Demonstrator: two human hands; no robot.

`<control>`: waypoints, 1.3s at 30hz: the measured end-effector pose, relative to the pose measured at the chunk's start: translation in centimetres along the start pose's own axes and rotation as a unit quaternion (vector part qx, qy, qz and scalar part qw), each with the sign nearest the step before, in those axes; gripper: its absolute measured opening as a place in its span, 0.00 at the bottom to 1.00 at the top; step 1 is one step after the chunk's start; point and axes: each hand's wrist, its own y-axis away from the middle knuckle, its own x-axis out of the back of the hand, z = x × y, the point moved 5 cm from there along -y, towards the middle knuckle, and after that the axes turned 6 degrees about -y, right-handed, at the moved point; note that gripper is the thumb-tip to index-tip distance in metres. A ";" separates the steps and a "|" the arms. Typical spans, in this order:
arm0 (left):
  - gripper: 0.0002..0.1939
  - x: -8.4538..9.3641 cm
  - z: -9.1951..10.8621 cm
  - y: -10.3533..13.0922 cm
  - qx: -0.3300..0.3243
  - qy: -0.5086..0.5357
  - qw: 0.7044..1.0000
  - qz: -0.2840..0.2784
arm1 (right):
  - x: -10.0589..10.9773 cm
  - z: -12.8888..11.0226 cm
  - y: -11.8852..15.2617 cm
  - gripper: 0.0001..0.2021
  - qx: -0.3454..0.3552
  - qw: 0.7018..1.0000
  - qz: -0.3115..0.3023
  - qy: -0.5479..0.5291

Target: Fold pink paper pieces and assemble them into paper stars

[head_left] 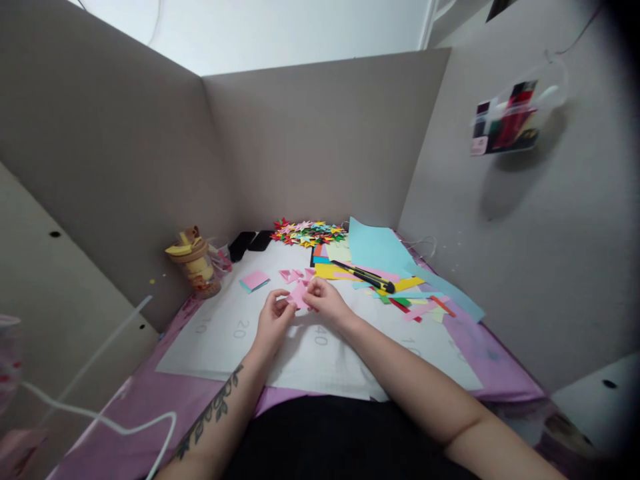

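Between my two hands, above the white sheet, is a small pink paper. My left hand pinches its lower left side with curled fingers. On the other side, my right hand grips the paper's right edge between thumb and fingers. Just beyond the hands lie small folded pink pieces. To the left of them rests a stack of pink and blue paper squares.
Colourful paper stars are heaped at the back. Right of the hands, a black and yellow cutter lies on paper strips, near a light blue sheet. A lidded cup stands left, beside black objects.
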 end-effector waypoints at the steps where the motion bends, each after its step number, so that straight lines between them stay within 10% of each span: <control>1: 0.14 0.0 0.2 0.0 -0.007 -0.020 1.000 -0.004 | -0.1 -0.2 0.0 0.07 0.003 1.000 -0.011 0.008; 21: 0.12 0.8 -0.1 -1.2 -0.110 -0.275 0.951 -0.084 | 1.1 0.9 0.3 0.09 -0.070 0.986 -0.097 0.113; 29: 0.08 -0.9 -0.1 -1.2 -0.277 -0.425 0.836 -0.208 | 1.4 1.1 1.3 0.13 0.022 0.934 -0.162 0.318; 39: 0.10 -0.3 0.1 -1.8 -0.307 -0.405 0.807 -0.300 | 1.4 0.3 2.5 0.11 0.178 0.875 -0.235 0.384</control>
